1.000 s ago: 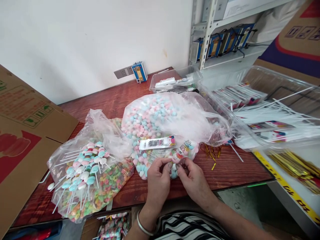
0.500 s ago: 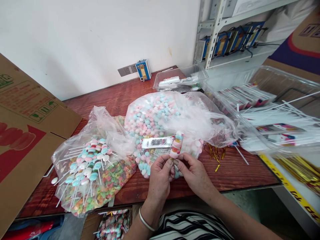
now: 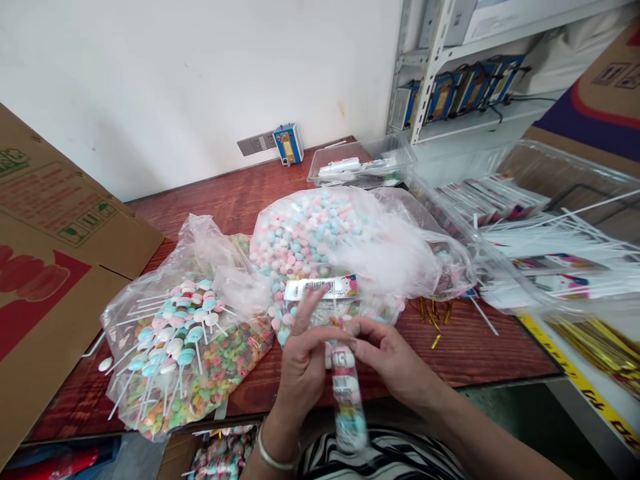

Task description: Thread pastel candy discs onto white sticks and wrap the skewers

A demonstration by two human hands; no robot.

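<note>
A filled packet of marshmallow candies (image 3: pixel 347 393) hangs down in front of my striped clothing, its printed wrapper slightly blurred. Its gathered top end is pinched between my left hand (image 3: pixel 307 353) and my right hand (image 3: pixel 387 347). Some fingers of the left hand are raised and smeared by motion; its thumb and forefinger close at the neck. My right fingertips press together at the same spot, and any tie there is too small to make out. Behind the hands, a flat printed wrapper (image 3: pixel 320 288) lies on a big clear bag of pastel marshmallows (image 3: pixel 300 233).
Left, a plastic bag of ring candies (image 3: pixel 235 360) bears several candies on sticks (image 3: pixel 175 327). Gold twist ties (image 3: pixel 433 317) lie on the red-brown table (image 3: pixel 480 347). A clear bin (image 3: pixel 530 287) holds white sticks at right. Cardboard boxes (image 3: pixel 65 267) flank the table.
The candy packet, upright above my hands before, now hangs upside down below them. My left hand has turned, with fingers lifted. The flat wrapper behind is now more fully visible.
</note>
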